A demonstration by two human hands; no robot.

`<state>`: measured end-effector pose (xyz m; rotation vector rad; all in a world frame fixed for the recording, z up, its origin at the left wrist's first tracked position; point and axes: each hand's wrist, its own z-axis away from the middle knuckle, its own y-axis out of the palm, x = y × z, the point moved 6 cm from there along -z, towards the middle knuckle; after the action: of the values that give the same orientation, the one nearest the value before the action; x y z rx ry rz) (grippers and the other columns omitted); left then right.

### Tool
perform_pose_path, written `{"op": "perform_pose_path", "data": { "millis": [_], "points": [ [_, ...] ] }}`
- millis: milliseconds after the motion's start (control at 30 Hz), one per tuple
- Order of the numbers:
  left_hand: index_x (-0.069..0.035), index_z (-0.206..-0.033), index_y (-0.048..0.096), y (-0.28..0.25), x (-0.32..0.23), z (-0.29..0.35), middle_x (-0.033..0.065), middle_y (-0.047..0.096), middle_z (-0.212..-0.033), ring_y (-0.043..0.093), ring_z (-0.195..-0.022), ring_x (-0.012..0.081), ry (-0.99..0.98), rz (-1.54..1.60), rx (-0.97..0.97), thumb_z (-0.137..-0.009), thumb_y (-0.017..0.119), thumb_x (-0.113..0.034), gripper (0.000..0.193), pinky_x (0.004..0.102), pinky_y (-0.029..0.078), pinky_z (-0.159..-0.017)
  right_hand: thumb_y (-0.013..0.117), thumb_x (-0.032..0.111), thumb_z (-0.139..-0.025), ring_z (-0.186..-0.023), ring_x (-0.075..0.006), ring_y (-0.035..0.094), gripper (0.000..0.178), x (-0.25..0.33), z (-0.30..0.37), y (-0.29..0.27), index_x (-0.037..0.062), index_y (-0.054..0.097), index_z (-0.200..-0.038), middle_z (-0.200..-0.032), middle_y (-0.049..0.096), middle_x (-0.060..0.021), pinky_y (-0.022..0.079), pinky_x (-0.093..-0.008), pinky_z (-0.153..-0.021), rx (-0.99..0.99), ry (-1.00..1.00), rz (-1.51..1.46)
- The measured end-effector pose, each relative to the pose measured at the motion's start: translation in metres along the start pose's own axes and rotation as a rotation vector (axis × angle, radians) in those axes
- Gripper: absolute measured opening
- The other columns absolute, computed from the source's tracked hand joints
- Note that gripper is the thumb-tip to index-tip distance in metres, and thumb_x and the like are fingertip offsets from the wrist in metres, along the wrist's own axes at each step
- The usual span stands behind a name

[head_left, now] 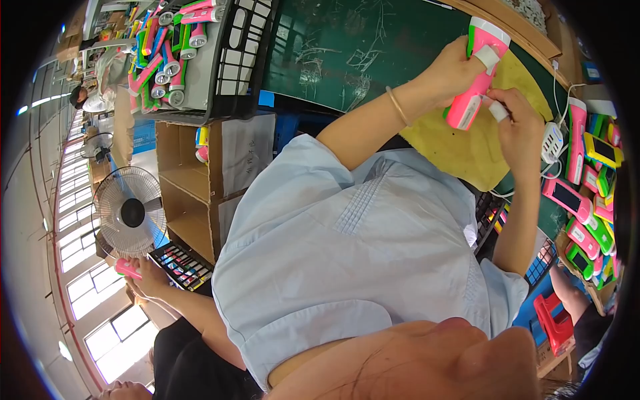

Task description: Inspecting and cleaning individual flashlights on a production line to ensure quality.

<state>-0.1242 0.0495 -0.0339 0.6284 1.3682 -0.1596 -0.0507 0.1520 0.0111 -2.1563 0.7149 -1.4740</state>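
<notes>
Flashlight held above green worktop, stocked lights to either side

Pink flashlight [475, 87], green trim, white head: held over the yellow mat [453, 157] on the right part of the worktop [320, 40], head toward the far edge. Left hand [457, 70]: fingers wrapped around the body. Right hand [523, 120]: thumb and forefinger drawn near each other at the light's right flank; contact cannot be told. White block [552, 143] with cords: right of the mat, between it and the heap of coloured lights [583, 237] by the right edge. Wooden strip [520, 27]: along the far edge. Black crate [233, 100]: at the left edge, with pink, green, yellow and blue lights. Cardboard box [217, 157]: open-sided, below the crate. Fan [132, 213]: farther left, near a co-worker's hand [153, 279] gripping a pink light
</notes>
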Motion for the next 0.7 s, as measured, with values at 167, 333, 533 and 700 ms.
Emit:
{"op": "perform_pose_path", "data": {
  "millis": [167,333,533,700],
  "points": [
    [-0.002,-0.102,0.045,0.007,-0.04,0.006,0.0125,0.057,-0.077,0.06,-0.068,0.0201,0.272,0.203,0.234,-0.087,0.051,-0.031,0.033,0.033,0.052,-0.06,0.063,0.006,-0.072,-0.072,-0.0112,0.047,0.024,0.025,0.014,0.001,0.004,0.058,-0.095,-0.078,0.047,-0.0024,0.037,-0.0242,-0.062,0.247,0.068,-0.38],
    [-0.003,-0.103,0.046,0.005,-0.01,-0.001,0.0084,0.055,-0.085,0.056,-0.072,0.0218,-0.019,0.749,0.195,-0.082,0.041,-0.058,0.059,0.0353,0.049,-0.066,0.062,0.0,-0.061,-0.067,-0.0229,0.048,0.028,0.057,0.044,0.017,-0.0004,0.059,-0.089,-0.074,0.046,-0.0081,0.04,-0.0313,-0.055,0.018,-0.535,0.084],
    [-0.006,-0.105,0.046,0.002,-0.007,0.015,0.0011,0.044,-0.075,0.039,-0.064,0.0133,0.004,0.92,0.25,-0.076,0.035,-0.069,0.07,0.0273,0.039,-0.061,0.066,0.006,-0.057,-0.065,-0.0224,0.048,0.036,0.071,0.054,0.023,-0.0016,0.059,-0.091,-0.075,0.047,-0.0075,0.041,-0.031,-0.055,0.119,-0.683,0.0],
    [-0.003,-0.102,0.047,0.012,-0.045,0.036,0.0057,0.052,-0.079,0.05,-0.07,0.019,0.523,0.113,0.275,-0.069,0.035,-0.076,0.081,0.0338,0.044,-0.063,0.075,0.02,-0.063,-0.064,-0.0174,0.048,0.048,0.021,0.04,0.031,0.0013,0.054,-0.103,-0.078,0.048,-0.008,0.039,-0.0293,-0.055,-0.237,0.223,-0.164]
  ]
}}
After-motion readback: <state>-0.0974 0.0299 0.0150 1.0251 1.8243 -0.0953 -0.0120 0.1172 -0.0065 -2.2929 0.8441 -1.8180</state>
